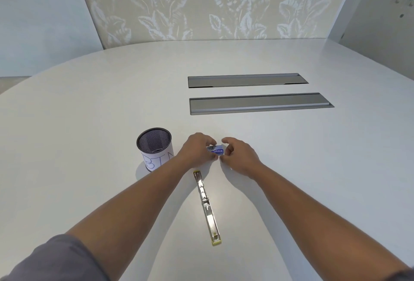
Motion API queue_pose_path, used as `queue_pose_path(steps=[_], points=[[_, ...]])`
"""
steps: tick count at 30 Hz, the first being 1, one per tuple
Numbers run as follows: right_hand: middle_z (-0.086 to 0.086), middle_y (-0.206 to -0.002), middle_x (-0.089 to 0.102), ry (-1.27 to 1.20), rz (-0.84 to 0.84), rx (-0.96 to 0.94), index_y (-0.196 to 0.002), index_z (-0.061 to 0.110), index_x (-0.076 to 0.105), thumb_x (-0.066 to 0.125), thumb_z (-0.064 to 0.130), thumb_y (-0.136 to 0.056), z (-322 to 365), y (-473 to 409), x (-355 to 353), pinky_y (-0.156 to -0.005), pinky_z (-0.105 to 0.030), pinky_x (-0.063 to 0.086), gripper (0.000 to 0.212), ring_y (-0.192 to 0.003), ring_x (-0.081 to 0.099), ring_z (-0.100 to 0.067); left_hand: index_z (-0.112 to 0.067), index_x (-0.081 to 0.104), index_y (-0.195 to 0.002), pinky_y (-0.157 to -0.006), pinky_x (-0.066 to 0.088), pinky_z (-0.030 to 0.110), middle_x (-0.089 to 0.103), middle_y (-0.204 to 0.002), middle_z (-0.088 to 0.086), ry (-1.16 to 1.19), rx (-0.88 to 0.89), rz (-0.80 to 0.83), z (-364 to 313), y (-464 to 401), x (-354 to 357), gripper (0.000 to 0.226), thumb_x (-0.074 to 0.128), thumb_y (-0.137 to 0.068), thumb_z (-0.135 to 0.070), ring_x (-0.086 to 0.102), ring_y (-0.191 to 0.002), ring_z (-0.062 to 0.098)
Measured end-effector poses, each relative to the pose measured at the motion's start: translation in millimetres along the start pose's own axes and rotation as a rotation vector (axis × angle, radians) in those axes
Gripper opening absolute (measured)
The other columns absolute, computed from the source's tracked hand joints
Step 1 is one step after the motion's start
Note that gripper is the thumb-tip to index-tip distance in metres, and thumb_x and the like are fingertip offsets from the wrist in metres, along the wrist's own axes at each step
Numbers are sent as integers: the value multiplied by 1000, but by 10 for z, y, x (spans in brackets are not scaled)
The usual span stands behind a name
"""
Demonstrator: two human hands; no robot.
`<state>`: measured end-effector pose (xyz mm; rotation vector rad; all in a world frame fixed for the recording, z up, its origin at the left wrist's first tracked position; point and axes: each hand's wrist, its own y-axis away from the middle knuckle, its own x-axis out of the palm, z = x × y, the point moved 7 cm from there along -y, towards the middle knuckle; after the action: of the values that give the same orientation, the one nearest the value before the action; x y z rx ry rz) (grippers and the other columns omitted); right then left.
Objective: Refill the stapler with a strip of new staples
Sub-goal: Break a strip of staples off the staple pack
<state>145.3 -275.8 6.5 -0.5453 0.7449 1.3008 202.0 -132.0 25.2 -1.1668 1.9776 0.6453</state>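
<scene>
Stapler (207,208) already flipped open on table (291,168), just below hands. Left hand (197,149) grips staple box (215,149); right hand (237,154) pinches its end. Strip not yet out, loading remains.

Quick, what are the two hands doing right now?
Left hand: fingers curled round the small staple box, holding it.
Right hand: fingertips pinching the box's other end.

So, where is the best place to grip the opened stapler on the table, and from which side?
Take the stapler by its long side edges near the middle, coming from above: it lies flat, opened out, long and narrow, between both forearms.
</scene>
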Motion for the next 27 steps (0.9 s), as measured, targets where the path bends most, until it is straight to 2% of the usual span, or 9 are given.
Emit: queue_pose_path(steps=[3,5,9,12,17,20,25,27], points=[[7,-94,70,-7,49,-18,-135,25,59,72,21,-86,19,-68,0,-82,-36,52,51,-85,64,-18,-16,75,-104,-77,45,25,66,-103,1,-7,23,-6,-8,-18,-33,30,83,-75,-22,65,-100,22],[5,-94,69,3,68,-30,-130,25,63,75,25,-87,38,-99,-2,-79,-35,51,45,-84,62,-18,-14,74,-101,-78,49,28,68,-104,4,-36,49,6,-32,-20,-55,27,82,-76,-20,64,-97,23],[7,-80,64,33,82,-68,-115,25,70,78,27,-85,60,-127,-10,-68,-33,46,31,-74,58,-17,-11,73,-102,-84,54,38,69,-105,6,-83,67,28,-59,-11,-79,29,82,-76,-19,63,-96,24],[6,-77,61,59,77,-91,-118,21,70,80,26,-85,75,-132,-22,-65,-29,41,35,-73,56,-16,-11,72,-103,-85,54,38,68,-106,5,-108,57,36,-44,-8,-94,29,81,-76,-18,63,-97,24],[1,-83,65,51,69,-97,-123,17,70,79,23,-86,37,-144,-50,-70,-32,47,38,-75,58,-18,-11,73,-105,-85,54,39,69,-107,5,-131,36,31,-5,-3,-138,30,81,-77,-17,63,-100,24],[1,-83,69,-20,84,-104,-124,21,69,76,23,-88,43,-117,-45,-69,-32,48,37,-75,60,-16,-11,73,-106,-87,54,39,69,-108,4,-133,32,32,-1,6,-131,31,81,-77,-17,63,-100,24],[10,-81,65,-86,45,-76,-102,26,77,69,20,-93,4,-104,-97,-53,-17,42,13,-64,54,-10,-12,72,-106,-85,53,36,68,-111,5,-130,30,23,-7,4,-139,32,81,-77,-16,62,-102,24],[8,-78,66,-110,53,-47,-97,25,75,67,18,-93,-21,-100,-110,-47,-18,43,11,-54,54,-10,-12,72,-107,-86,53,36,68,-111,5,-136,30,25,-11,1,-139,32,82,-77,-17,62,-102,24]])
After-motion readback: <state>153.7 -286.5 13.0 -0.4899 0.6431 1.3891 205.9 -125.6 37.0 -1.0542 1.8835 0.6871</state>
